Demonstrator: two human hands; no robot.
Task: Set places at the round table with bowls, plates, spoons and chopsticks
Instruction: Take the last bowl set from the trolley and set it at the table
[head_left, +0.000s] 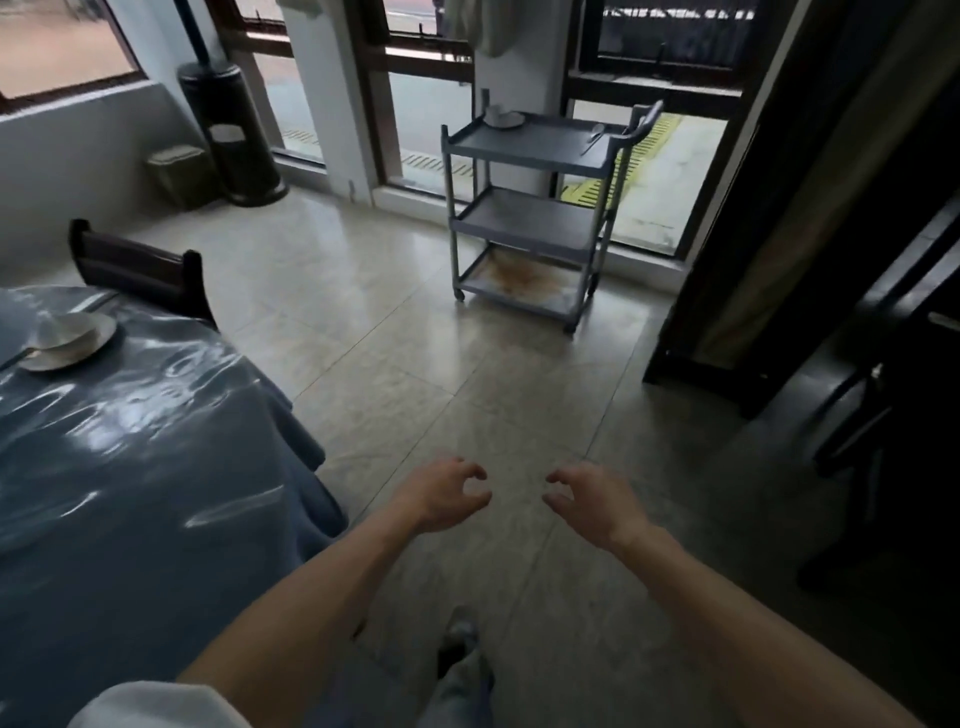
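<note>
I see both hands out in front of me over the tiled floor (415, 332), holding nothing: the left hand (441, 493) and the right hand (592, 501) each have their fingers loosely curled, the fingertips facing one another across a small gap. To my left is the round bench (130, 467), draped in a blue cloth under a shiny clear cover. On its far side sits one white plate (96, 343) with a white bowl (65, 330) on it, tilted; I can make out what looks like a spoon handle at the plate's left edge, but it is too blurred to be sure. A dark wooden chair (140, 270) stands just behind that place. Well apart from the bench, by the windows, stands a grey three-shelf cart (530, 223). Its top shelf carries a second plate with a bowl (503, 118) at the back left corner, and a spoon with chopsticks (595, 137) near the right handle. A dark cylindrical bin (228, 135) stands in the far left corner. I can read no writing or labels anywhere.
</note>
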